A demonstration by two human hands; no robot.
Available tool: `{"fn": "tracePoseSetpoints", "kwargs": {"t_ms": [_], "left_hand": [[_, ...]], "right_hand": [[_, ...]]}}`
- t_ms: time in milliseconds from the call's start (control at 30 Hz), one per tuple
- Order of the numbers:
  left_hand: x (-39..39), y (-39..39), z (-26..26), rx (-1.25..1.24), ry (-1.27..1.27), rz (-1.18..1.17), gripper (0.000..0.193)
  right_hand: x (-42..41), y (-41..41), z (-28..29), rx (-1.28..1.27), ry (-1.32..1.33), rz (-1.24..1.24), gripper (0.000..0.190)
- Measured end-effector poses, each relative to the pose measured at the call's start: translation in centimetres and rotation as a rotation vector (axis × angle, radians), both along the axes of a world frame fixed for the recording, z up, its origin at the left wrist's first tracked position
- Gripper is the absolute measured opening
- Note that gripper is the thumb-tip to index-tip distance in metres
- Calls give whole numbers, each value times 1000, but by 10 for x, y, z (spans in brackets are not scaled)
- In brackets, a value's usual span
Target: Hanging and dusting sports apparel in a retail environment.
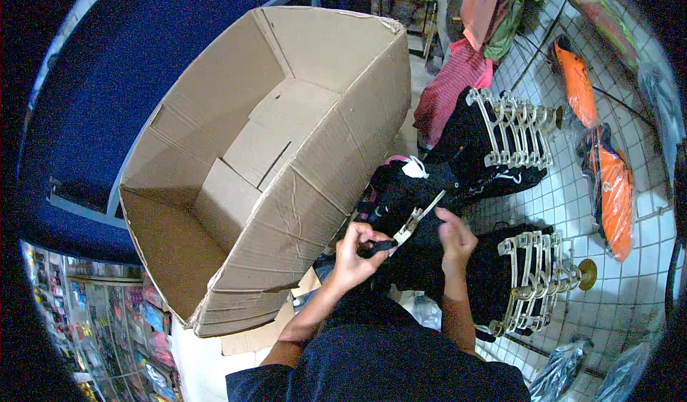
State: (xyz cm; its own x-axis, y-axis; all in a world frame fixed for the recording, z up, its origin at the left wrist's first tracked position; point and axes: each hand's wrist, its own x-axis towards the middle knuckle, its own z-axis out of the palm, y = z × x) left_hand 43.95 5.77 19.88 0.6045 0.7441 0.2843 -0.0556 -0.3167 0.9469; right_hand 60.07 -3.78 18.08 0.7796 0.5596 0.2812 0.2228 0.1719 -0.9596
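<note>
My left hand [362, 252] pinches the edge of a black garment [382, 247] close to one end of a pale clip hanger [410, 227]. The hanger slants up to the right. My right hand [456, 235] is raised beside the hanger's far end, fingers bent and partly blurred; whether it touches anything is unclear. Behind the hands hang dark garments [429, 182], one with a white tag [414, 167]. A large cardboard box [300, 209] stands tilted at the left, its inside bare.
Two rows of clip hangers, an upper [512, 128] and a lower [531, 284], hold black garments on a wire grid wall [649, 214]. Bagged orange items [614, 198] hang to the right. Pink clothing [451, 85] hangs beyond the box; packaged goods [107, 316] fill the lower left.
</note>
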Motion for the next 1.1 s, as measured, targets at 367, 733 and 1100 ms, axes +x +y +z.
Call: {"fn": "tracePoseSetpoints", "kwargs": {"t_ms": [367, 733, 1100], "left_hand": [[-11, -32, -38, 36, 95, -724, 26], [-35, -43, -78, 79, 304, -931, 21], [-30, -33, -107, -105, 425, -779, 34]], "right_hand": [[48, -21, -165, -666, 1409, 176, 68], [38, -25, -178, -939, 1042, 506, 25], [61, -16, -107, -635, 763, 447, 34]]}}
